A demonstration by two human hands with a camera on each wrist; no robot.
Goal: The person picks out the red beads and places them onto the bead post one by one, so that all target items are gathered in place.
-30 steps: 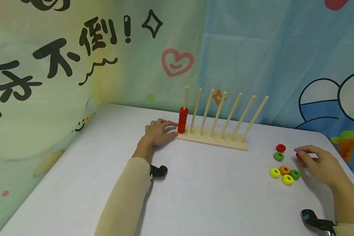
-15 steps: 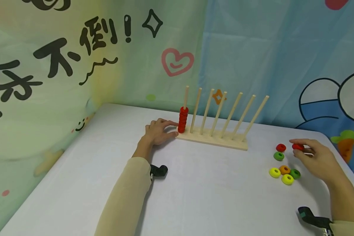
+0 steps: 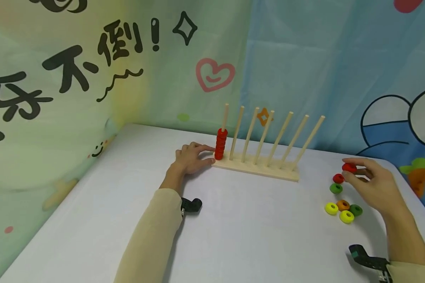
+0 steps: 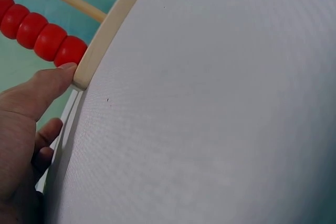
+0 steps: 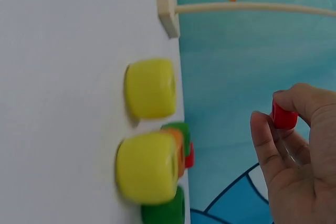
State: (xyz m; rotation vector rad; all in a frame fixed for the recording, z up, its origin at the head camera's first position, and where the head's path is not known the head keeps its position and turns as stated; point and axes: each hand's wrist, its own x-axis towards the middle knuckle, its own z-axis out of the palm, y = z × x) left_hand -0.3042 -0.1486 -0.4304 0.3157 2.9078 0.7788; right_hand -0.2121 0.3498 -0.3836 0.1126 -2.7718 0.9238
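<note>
A wooden peg rack (image 3: 255,168), with a row of several upright pegs, stands on the table. Red beads (image 3: 220,144) are stacked on its leftmost peg. My left hand (image 3: 190,159) grips the left end of the base between thumb and index finger. In the left wrist view the thumb (image 4: 55,82) lies at the base's end, just below the lowest bead. At the right, my right hand (image 3: 373,182) pinches a red bead (image 3: 349,168) between thumb and fingertips, raised above the table. The right wrist view shows this red bead (image 5: 284,116) against the backdrop.
Near the right hand lie another red bead (image 3: 338,179), a green bead (image 3: 336,188), two yellow beads (image 3: 331,208), an orange bead (image 3: 342,204) and a darker green bead (image 3: 355,210). Behind the white table (image 3: 262,228) hangs a printed cloth backdrop (image 3: 290,59).
My right hand has lifted the red bead and carried it left and away from me, to just behind the loose red bead. My left hand keeps its place at the rack.
</note>
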